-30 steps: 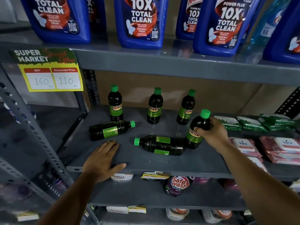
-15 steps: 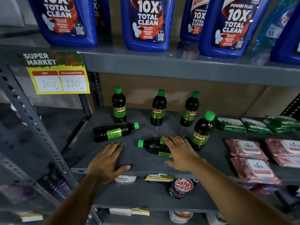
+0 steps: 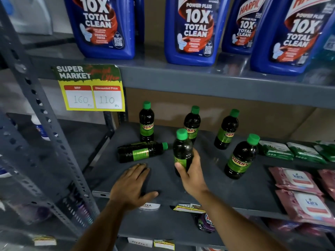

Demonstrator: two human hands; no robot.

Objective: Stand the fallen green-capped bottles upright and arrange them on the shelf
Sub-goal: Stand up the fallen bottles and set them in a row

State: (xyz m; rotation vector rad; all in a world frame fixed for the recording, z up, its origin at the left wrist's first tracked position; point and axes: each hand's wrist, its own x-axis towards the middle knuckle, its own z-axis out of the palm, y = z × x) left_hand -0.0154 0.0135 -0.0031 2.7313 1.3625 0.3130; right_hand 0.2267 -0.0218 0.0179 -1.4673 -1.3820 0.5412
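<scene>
On the grey shelf (image 3: 226, 192), my right hand (image 3: 192, 173) grips a dark green-capped bottle (image 3: 182, 149) by its lower body and holds it upright near the middle. One more bottle (image 3: 141, 151) lies on its side to the left, cap pointing right. Three bottles stand along the back: left (image 3: 146, 124), middle (image 3: 193, 125), right (image 3: 227, 131). A fourth upright bottle (image 3: 242, 157) stands further forward on the right. My left hand (image 3: 133, 185) rests flat, fingers spread, on the shelf's front edge, just below the lying bottle.
Green packets (image 3: 290, 151) and pink wipe packs (image 3: 304, 194) fill the shelf's right side. Big blue cleaner bottles (image 3: 190, 31) stand on the shelf above. A yellow price tag (image 3: 91, 91) hangs at upper left. A perforated steel upright (image 3: 45, 124) runs down the left.
My right hand closed on the lying bottle in the middle and raised it upright. Before that it let go of the front right bottle. My left hand stayed put.
</scene>
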